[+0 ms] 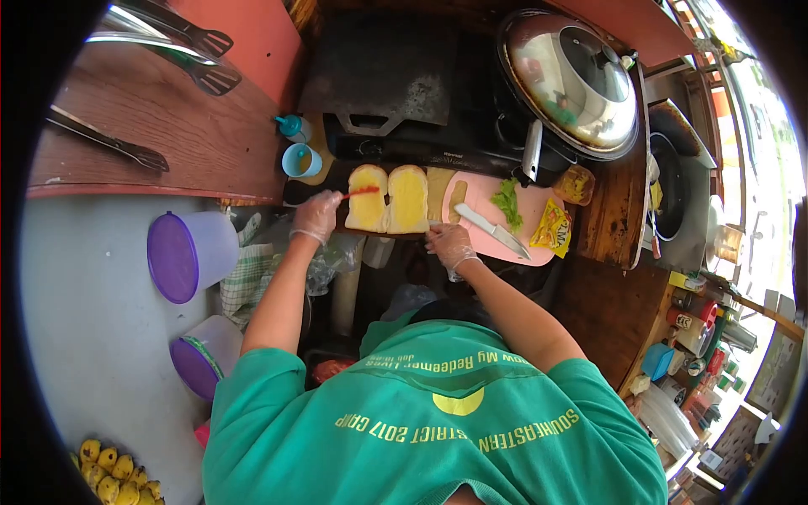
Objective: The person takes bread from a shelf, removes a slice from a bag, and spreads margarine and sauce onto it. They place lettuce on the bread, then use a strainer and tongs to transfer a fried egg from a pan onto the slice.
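Observation:
Two bread slices with yellow tops, the left slice [368,200] and the right slice [408,199], lie side by side on a dark board in front of the stove. My left hand [317,216], in a clear glove, holds a thin spreader with a red tip [362,192] over the left slice. My gloved right hand [450,244] rests with its fingers at the near edge of the pink cutting board [486,190], just below the right slice, and holds nothing.
On the pink board lie a knife [495,231], lettuce [507,203] and a yellow packet [552,228]. A blue cup [300,160] stands left of the bread. Behind are a black griddle [379,76] and a lidded pot [572,76]. Two purple-lidded tubs [175,257] stand on the left.

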A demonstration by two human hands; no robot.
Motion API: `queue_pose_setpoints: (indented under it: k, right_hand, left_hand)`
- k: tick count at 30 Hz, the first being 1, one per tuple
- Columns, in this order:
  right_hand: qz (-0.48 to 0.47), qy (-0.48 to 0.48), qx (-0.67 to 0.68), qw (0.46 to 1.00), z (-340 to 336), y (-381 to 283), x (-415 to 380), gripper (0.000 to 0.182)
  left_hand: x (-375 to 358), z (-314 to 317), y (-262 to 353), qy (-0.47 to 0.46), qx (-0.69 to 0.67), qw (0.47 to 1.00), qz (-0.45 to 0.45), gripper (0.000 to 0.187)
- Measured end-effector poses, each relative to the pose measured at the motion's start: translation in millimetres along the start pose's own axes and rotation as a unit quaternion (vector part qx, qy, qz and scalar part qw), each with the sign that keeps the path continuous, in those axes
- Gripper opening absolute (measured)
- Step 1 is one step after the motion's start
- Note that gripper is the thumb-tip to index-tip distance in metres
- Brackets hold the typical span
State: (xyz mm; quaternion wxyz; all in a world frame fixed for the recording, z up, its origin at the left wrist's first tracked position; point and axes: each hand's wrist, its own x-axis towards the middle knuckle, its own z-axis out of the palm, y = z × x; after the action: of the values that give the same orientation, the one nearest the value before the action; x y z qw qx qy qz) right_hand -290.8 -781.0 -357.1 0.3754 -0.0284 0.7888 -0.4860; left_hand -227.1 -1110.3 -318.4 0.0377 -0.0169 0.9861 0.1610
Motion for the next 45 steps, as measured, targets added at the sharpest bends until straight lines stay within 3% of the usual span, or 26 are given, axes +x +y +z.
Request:
queue_pose_setpoints:
  k: [2, 4, 6, 7, 8, 10, 13, 15, 16, 18, 19, 20, 22, 24, 26, 28, 31, 32, 34, 36, 38, 39, 43, 45]
  right_hand:
    - [0.003, -0.001, -0.025, 1.0, -2.8, -6.6, -3.1, 0.022]
    - [0.005, -0.008, -0.055, 0.998, -5.6, -8.9, -7.1, 0.024]
    - [0.009, -0.011, -0.005, 1.0, -2.6, -10.1, -8.6, 0.022]
    - [0.008, -0.014, -0.003, 1.0, -1.4, -4.3, -5.6, 0.022]
    - [0.002, -0.03, 0.014, 0.999, -2.2, 2.6, -4.0, 0.022]
    - [-0.006, -0.046, 0.033, 0.998, -0.7, 5.6, -5.3, 0.023]
    - [0.052, -0.015, 0.116, 0.992, -3.1, 4.9, -10.4, 0.027]
    - [0.045, -0.019, 0.092, 0.995, -6.4, 7.2, -10.5, 0.029]
    - [0.047, -0.017, 0.093, 0.994, -7.4, 8.7, -11.9, 0.029]
    - [0.061, -0.025, 0.096, 0.993, -7.7, 7.4, -10.0, 0.032]
    - [0.059, -0.026, 0.095, 0.993, -7.6, 6.0, -9.5, 0.032]
    - [0.069, -0.02, 0.111, 0.991, -7.0, 5.1, -10.4, 0.031]
    - [0.081, -0.012, 0.13, 0.988, -6.8, 0.4, -10.5, 0.03]
    - [0.071, -0.017, 0.097, 0.993, -7.1, 0.1, -10.2, 0.03]
    - [0.061, -0.014, 0.088, 0.994, -7.0, 1.2, -8.1, 0.03]
    - [0.048, -0.014, 0.077, 0.996, -6.4, 4.0, -8.7, 0.03]
    - [0.036, -0.018, 0.083, 0.996, -5.1, 2.0, -6.0, 0.03]
    - [0.039, -0.019, 0.081, 0.996, -4.1, 1.2, -4.8, 0.028]
    - [0.044, -0.022, 0.08, 0.996, -0.6, 5.5, -2.2, 0.027]
    - [0.003, -0.014, 0.054, 0.998, 1.0, 10.3, 0.7, 0.025]
    - [0.007, -0.02, 0.054, 0.998, 0.9, 3.1, -1.9, 0.024]
    - [0.008, -0.028, 0.052, 0.998, 0.8, 3.8, -2.9, 0.024]
    - [0.014, -0.009, 0.073, 0.997, 1.8, 0.3, -4.0, 0.024]
    - [0.009, -0.02, 0.037, 0.999, -1.1, -2.0, -3.5, 0.025]
  left_hand:
    - [16.9, 1.2, -0.3, 0.071, 0.016, 0.997, -0.036, 0.011]
    - [19.1, -2.1, 10.8, 0.082, -0.008, 0.994, -0.067, 0.009]
    - [8.9, -2.9, 22.4, 0.098, -0.163, 0.98, -0.056, 0.01]
    - [0.1, 3.1, 27.4, 0.019, -0.225, 0.972, -0.06, 0.013]
    - [-10.1, 21.8, 34.1, 0.031, -0.248, 0.968, -0.022, 0.014]
    - [-24.2, 32.4, 59.8, -0.045, -0.266, 0.963, -0.014, 0.014]
    - [-17.5, 39.6, 75.2, -0.065, -0.211, 0.975, 0.003, 0.017]
    - [-2.2, 30.8, 77.5, -0.107, -0.064, 0.99, -0.066, 0.018]
    - [-0.3, 28.8, 77.8, -0.108, -0.066, 0.99, -0.064, 0.018]
    - [0.4, 21.3, 68.7, 0.024, -0.102, 0.988, -0.113, 0.016]
    - [-6.9, 24.6, 61.9, 0.046, -0.137, 0.988, -0.052, 0.015]
    - [-15.4, 29.8, 58.9, 0.048, -0.135, 0.988, -0.053, 0.015]
    - [-28.3, 38.8, 55.3, -0.026, -0.163, 0.984, 0.072, 0.014]
    - [-24.1, 43.7, 51.6, -0.054, -0.129, 0.989, 0.052, 0.016]
    - [-6.0, 44.3, 51.9, -0.003, -0.09, 0.995, -0.043, 0.011]
    - [9.7, 24.6, 55.4, -0.013, -0.071, 0.995, -0.064, 0.013]
    - [7.9, 21.5, 44.0, 0.016, -0.182, 0.982, 0.045, 0.012]
    - [9.5, 27.9, 41.4, 0.019, -0.179, 0.983, 0.043, 0.012]
    - [14.0, 26.3, 48.4, -0.078, -0.116, 0.984, 0.109, 0.011]
    - [32.0, 22.8, 57.0, -0.092, -0.046, 0.993, 0.062, 0.012]
    - [54.9, 18.8, 62.8, -0.021, -0.005, 0.999, -0.042, 0.015]
    - [60.5, 12.6, 67.3, 0.013, 0.003, 0.999, -0.047, 0.016]
    - [47.0, 17.1, 56.1, 0.004, -0.031, 0.998, -0.048, 0.015]
    - [24.7, 30.0, 48.5, -0.011, -0.168, 0.976, 0.138, 0.014]
